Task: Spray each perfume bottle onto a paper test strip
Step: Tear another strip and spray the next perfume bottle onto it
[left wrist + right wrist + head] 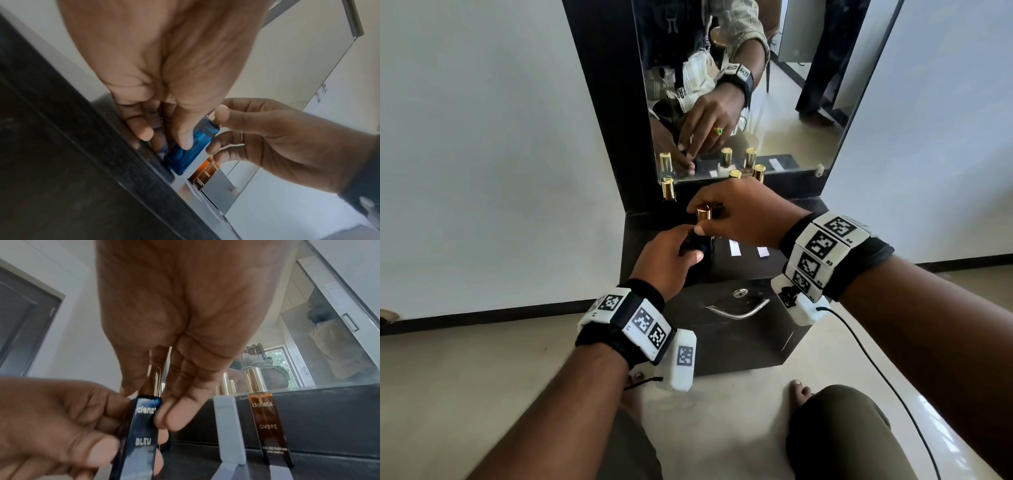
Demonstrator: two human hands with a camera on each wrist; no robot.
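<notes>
A dark blue perfume bottle (pixel 697 244) marked BLEU (pixel 141 434) stands at the left of the black dresser top (pixel 801 209). My left hand (pixel 690 247) grips its glass body (pixel 191 152). My right hand (pixel 698 219) pinches its gold cap (pixel 154 381), which still looks seated on the neck. A white bottle (pixel 228 418) and an amber OMBRE bottle (pixel 267 423) stand to the right by the mirror. In front of each lies a white paper strip (pixel 735 247), the second paper strip (pixel 762 251) further right.
Another gold-capped dark bottle (pixel 668 190) stands at the back left against the mirror (pixel 791 120). Below the top is a drawer with a metal handle (pixel 738 310). A black cable (pixel 876 370) runs across the floor on the right. My knees are beneath.
</notes>
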